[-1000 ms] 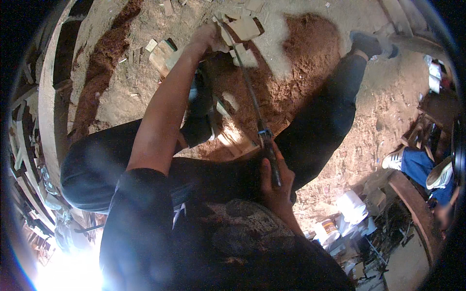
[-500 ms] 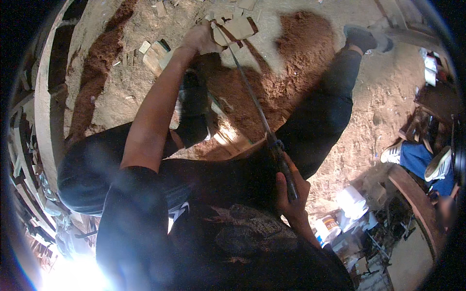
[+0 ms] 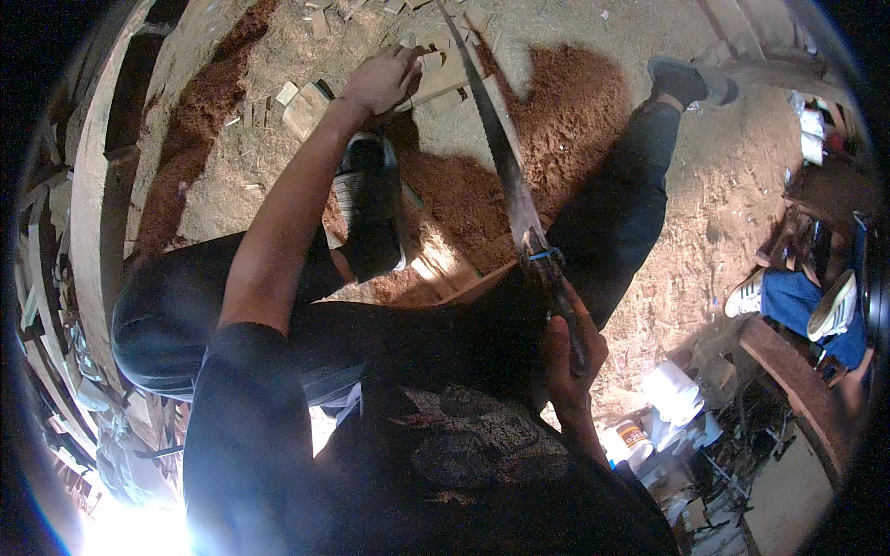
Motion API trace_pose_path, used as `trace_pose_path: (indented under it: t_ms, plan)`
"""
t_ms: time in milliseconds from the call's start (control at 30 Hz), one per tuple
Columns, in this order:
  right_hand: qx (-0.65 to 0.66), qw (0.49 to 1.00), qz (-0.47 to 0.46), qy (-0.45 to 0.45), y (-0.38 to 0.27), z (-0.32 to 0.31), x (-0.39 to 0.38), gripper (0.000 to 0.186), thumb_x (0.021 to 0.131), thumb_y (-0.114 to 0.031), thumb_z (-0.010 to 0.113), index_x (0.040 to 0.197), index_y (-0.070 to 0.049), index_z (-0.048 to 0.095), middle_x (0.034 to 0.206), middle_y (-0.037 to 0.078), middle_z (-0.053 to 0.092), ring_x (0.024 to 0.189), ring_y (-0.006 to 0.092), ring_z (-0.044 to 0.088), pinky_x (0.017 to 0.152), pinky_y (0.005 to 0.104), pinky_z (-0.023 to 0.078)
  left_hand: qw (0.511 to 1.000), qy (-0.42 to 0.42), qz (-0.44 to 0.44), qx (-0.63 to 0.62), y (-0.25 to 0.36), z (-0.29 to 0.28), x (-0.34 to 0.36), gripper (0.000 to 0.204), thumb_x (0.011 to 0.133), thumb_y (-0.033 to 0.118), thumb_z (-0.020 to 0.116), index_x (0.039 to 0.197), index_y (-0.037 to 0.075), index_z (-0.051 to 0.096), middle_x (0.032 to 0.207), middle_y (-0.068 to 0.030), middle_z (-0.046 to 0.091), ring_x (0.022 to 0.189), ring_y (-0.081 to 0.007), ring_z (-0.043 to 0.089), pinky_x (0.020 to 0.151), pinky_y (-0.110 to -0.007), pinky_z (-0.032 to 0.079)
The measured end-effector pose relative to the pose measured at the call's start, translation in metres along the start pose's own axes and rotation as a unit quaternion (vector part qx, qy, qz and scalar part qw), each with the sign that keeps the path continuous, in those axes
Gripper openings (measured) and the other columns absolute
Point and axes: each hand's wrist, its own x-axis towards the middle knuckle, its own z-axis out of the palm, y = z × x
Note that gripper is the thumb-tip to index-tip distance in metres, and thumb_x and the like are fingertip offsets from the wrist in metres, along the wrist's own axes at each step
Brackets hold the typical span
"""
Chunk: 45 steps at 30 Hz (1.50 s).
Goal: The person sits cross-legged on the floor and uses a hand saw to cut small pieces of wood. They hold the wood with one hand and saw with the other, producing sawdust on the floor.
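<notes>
My right hand [image 3: 575, 357] is closed around the dark handle of a handsaw [image 3: 508, 167]. The saw's long blade runs up and away past the top edge of the head view. Its toothed edge faces left, and some blue wrapping shows near the handle. Farther off, my left hand [image 3: 382, 82] grips the left end of a pale piece of wood [image 3: 443, 80] low over the ground, thumb and fingers at its edge. The blade passes to the right of that hand. My left shoe [image 3: 363, 190] is planted just below it, beside a longer wooden board [image 3: 440, 259].
Reddish sawdust [image 3: 575, 111] lies heaped between my legs. Wood offcuts [image 3: 304, 109] are scattered on the ground at the far left. Timber frames [image 3: 97, 232] line the left side. White tubs [image 3: 672, 391] and scrap lie at the lower right, near another person's shoes [image 3: 832, 306].
The saw has swung up and right away from the wood, and its blade has turned to show its broad side. My right hand has shifted slightly right; my left hand stays by the wood.
</notes>
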Motion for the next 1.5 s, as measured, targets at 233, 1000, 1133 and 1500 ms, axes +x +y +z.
trace_pose_path:
  t_ms: [233,1000,1133,1500]
  plan:
    - [-0.016,0.999,0.040,-0.033,0.002,0.009,-0.003,0.041,0.101,-0.020,0.055,0.136,0.001,0.056,0.070,-0.001,0.056,0.060,0.0055,0.045,0.056,0.0223,0.037,0.990,0.086,-0.029,0.105,0.001,0.033,-0.006,0.052,0.102,0.038,0.041,0.140,0.003,0.043,0.131,-0.0218,0.057,0.125,-0.0406,0.052,0.103,-0.062,0.040]
    - [-0.068,0.993,0.010,-0.094,0.009,0.005,0.025,0.041,0.100,-0.015,0.055,0.137,0.001,0.055,0.079,0.007,0.067,0.062,0.0072,0.056,0.056,0.0248,0.045,0.983,0.126,-0.021,0.129,-0.005,0.081,0.008,0.087,0.069,0.065,0.077,0.121,0.000,0.052,0.115,-0.0170,0.058,0.112,-0.0366,0.057,0.093,-0.054,0.047]
    - [-0.024,0.991,0.070,-0.110,0.006,0.016,0.030,0.042,0.100,-0.016,0.057,0.138,0.002,0.054,0.081,0.007,0.068,0.062,0.0075,0.056,0.057,0.0253,0.045,0.984,0.119,-0.029,0.133,0.004,0.072,0.010,0.083,0.073,0.061,0.076,0.123,0.000,0.051,0.114,-0.0177,0.057,0.108,-0.0376,0.058,0.094,-0.052,0.047]
    - [0.008,0.996,-0.013,-0.086,0.047,0.052,0.063,0.044,0.101,-0.017,0.056,0.140,0.003,0.052,0.085,0.011,0.069,0.066,0.0100,0.060,0.059,0.0255,0.049,0.979,0.122,-0.015,0.162,0.008,0.063,0.004,0.080,0.076,0.065,0.072,0.116,-0.001,0.050,0.110,-0.0194,0.057,0.107,-0.0371,0.058,0.090,-0.049,0.048]
